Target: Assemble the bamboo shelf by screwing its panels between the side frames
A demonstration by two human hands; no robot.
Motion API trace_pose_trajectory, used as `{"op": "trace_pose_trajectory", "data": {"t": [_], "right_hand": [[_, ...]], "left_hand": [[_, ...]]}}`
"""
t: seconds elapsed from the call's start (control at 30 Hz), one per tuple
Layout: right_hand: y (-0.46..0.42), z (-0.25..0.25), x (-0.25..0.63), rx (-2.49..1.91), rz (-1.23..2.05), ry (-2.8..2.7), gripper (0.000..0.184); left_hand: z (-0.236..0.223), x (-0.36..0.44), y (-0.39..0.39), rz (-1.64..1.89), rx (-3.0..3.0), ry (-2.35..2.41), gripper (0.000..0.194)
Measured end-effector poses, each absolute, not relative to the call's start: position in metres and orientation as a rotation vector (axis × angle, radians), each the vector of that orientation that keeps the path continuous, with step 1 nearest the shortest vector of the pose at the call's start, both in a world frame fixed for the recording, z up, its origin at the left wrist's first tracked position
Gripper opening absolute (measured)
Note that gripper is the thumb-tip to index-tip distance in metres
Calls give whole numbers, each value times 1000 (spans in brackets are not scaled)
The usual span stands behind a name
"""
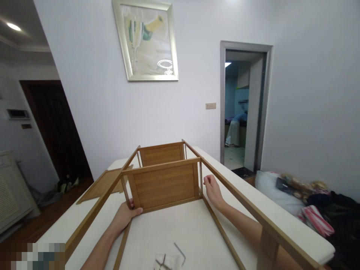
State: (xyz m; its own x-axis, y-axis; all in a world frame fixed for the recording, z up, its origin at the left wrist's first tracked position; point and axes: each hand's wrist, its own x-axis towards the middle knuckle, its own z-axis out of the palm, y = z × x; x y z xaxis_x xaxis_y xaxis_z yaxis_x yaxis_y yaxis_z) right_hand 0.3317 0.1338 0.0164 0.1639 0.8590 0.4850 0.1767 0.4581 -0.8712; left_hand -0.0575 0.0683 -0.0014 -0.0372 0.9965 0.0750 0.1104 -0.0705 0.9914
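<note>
A part-built bamboo rack frame (230, 189) lies on its side on a white table (180, 228). A slatted bamboo panel (165, 184) stands upright between its long rails. My left hand (125, 214) grips the panel's lower left corner, fingers curled round the edge. At the panel's right end, beside the thin upright rod, my right hand (213, 189) pinches something too small to make out. A second panel (161, 153) stands farther back in the frame.
A loose bamboo shelf board (102, 184) lies flat at the table's left. An Allen key (180, 252) and a clear bag of hardware (164, 261) lie near the front edge. Bedding and clothes (303, 198) are piled at the right. A person stands beyond the doorway (239, 123).
</note>
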Motion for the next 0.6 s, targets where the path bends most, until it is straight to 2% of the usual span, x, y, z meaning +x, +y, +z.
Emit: {"op": "trace_pose_trajectory", "data": {"t": [0.13, 0.33, 0.6], "right_hand": [[117, -3, 322, -1138, 624, -1450, 26], [129, -5, 321, -1150, 629, -1594, 15], [168, -9, 333, -1093, 759, -1581, 31]], "left_hand": [[2, -55, 67, 1251, 1329, 1321, 52], [-1, -52, 73, 1269, 1338, 1314, 51], [-5, -40, 95, 1310, 1359, 1304, 51]]}}
